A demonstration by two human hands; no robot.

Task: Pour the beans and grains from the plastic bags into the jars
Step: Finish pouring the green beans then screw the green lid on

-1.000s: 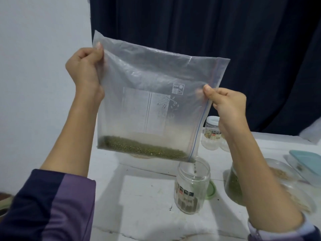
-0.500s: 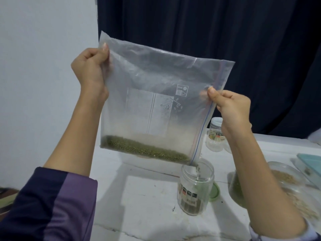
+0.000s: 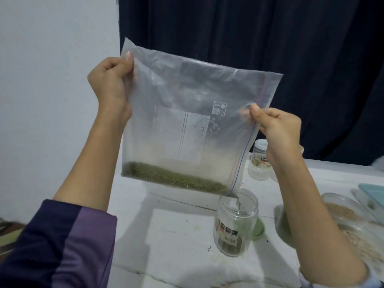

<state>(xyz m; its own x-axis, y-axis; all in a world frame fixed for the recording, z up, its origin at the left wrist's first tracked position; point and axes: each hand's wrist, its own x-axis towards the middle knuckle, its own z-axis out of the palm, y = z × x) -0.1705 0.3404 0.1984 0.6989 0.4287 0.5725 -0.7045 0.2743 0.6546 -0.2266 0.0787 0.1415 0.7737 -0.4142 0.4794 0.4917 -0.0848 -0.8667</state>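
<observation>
— What are your hands on?

— My left hand (image 3: 110,80) pinches the upper left corner of the plastic bag (image 3: 193,121), fingers (image 3: 116,65) curled tight on the film. My right hand (image 3: 278,129) pinches the zip edge on the right side, thumb on the front.

— And the beans?

— The green beans (image 3: 172,179) lie in a band along the bag's low edge, which slopes down to the right. At the lowest corner a thin stream falls into the open jar (image 3: 235,223) standing on the white table (image 3: 176,235), just under that corner.

— Anything nearby?

— A green lid (image 3: 259,229) behind the jar, another jar (image 3: 258,163) further back, and bags of grains (image 3: 353,225) at the right.
</observation>
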